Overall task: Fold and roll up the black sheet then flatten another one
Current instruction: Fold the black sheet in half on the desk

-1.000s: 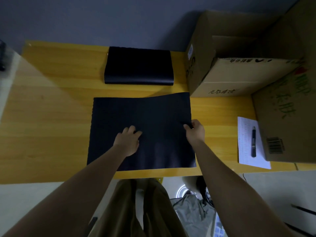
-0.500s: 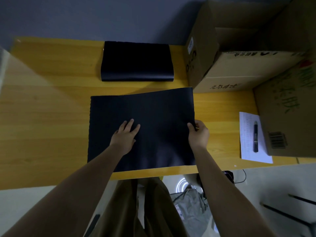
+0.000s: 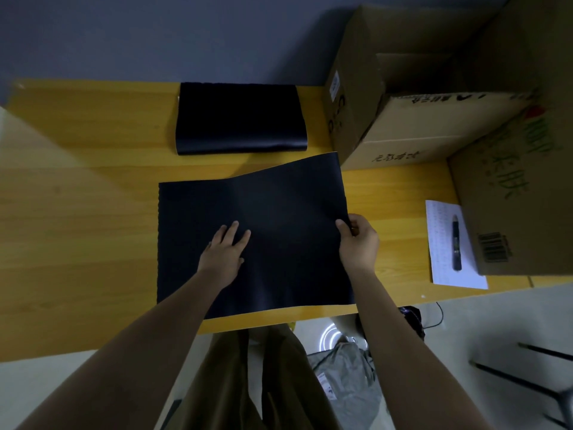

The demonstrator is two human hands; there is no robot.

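Lay spread on the yellow wooden table, the flat black rectangular sheet, its far right corner lifted off the surface. Pressed flat on the sheet's middle, palm down with fingers spread and gripping nothing, the left hand. Pinched the sheet's right edge between thumb and fingers, the right hand. Rested just beyond, near the table's far edge, a folded black sheet bundle. Stood to the right, brown cardboard boxes.

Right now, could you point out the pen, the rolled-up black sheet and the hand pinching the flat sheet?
pen (image 3: 455, 242), head view, middle of its barrel.
rolled black sheet (image 3: 240, 117), head view, centre of its top.
right hand (image 3: 359, 242), head view, back of the hand.
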